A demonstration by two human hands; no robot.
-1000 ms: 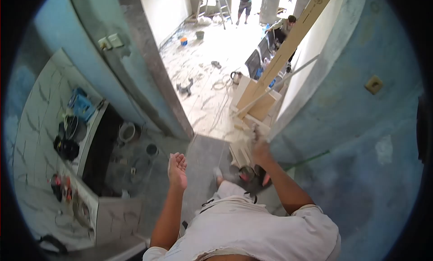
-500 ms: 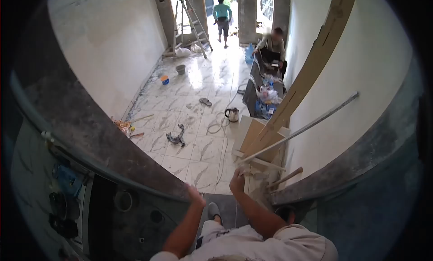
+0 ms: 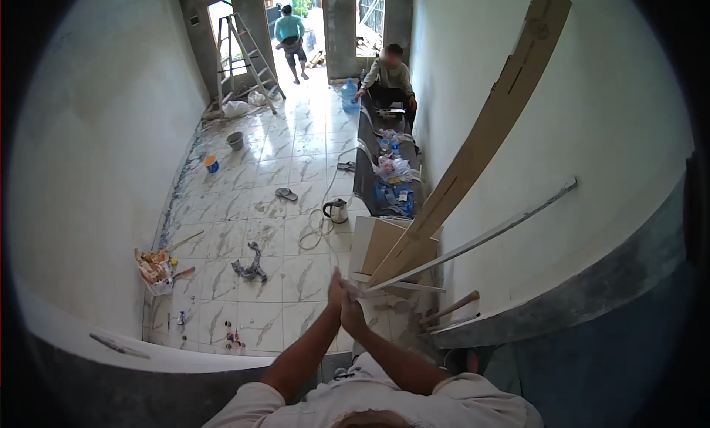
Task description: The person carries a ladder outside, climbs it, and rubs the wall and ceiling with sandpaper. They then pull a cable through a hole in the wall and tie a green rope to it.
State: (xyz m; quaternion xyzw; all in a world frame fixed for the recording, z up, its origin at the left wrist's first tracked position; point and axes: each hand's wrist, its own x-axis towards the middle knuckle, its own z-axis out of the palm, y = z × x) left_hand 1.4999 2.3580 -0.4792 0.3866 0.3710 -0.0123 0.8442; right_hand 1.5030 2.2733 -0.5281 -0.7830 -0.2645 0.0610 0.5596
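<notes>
My left hand (image 3: 336, 289) and my right hand (image 3: 354, 315) are pressed together in front of my body, low in the middle of the view. The left hand's fingers point forward and look stretched out, palm against the right hand. The right hand's fingers are largely hidden behind the left and blurred. No object shows in either hand. Just beyond them lies the lower end of a long metal bar (image 3: 473, 243), which leans on the right wall beside a tall cardboard strip (image 3: 481, 147).
One person (image 3: 390, 76) sits by a dark bench (image 3: 367, 178) holding bags and bottles; another (image 3: 289, 32) stands in the doorway. A kettle (image 3: 336, 211), sandals (image 3: 286, 194), a bucket (image 3: 235, 140), a stepladder (image 3: 251, 62) and debris (image 3: 154, 269) are on the tiled floor.
My hands have come together from apart. The view has swung, bringing more of the left floor into sight. The person in the doorway has taken a different stance.
</notes>
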